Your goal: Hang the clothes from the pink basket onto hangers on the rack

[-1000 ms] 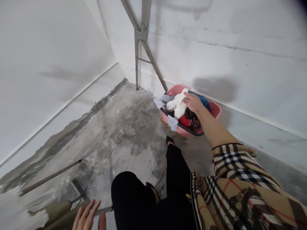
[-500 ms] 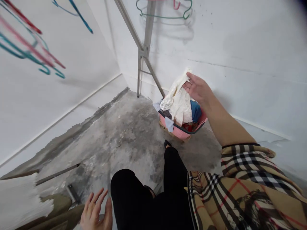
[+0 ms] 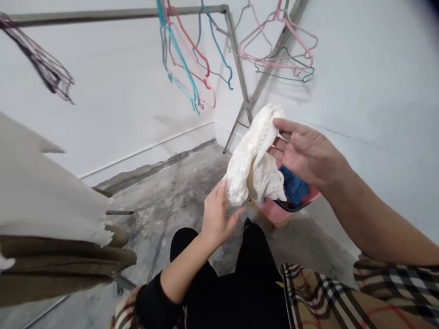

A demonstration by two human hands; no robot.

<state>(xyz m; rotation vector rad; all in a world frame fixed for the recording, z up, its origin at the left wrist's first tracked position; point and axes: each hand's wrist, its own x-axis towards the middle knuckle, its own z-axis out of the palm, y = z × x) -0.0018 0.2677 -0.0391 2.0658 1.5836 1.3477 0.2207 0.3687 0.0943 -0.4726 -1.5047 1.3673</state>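
A crumpled white lacy garment (image 3: 252,146) hangs from my right hand (image 3: 305,148), whose thumb and fingers pinch its upper right edge. My left hand (image 3: 217,214) is at the garment's lower left edge, fingers stretched up against the cloth and thumb spread apart from them. Its fingertips are partly hidden by the fabric. Below and behind the garment stands a pink laundry basket (image 3: 274,212) with a dark rim. Blue cloth (image 3: 294,185) lies inside it; the garment covers much of the other contents.
Turquoise hangers (image 3: 181,59), red and blue ones hang from a metal rack bar (image 3: 113,16). Pink hangers (image 3: 295,27) are on the right, against the wall. At left hang a white garment (image 3: 48,183) and olive-brown cloth (image 3: 68,265). The concrete floor (image 3: 164,192) is stained.
My right hand has lifted the white garment up out of the basket, closer to me. My left hand has risen from beside my knee to the cloth. The view has turned left and up.
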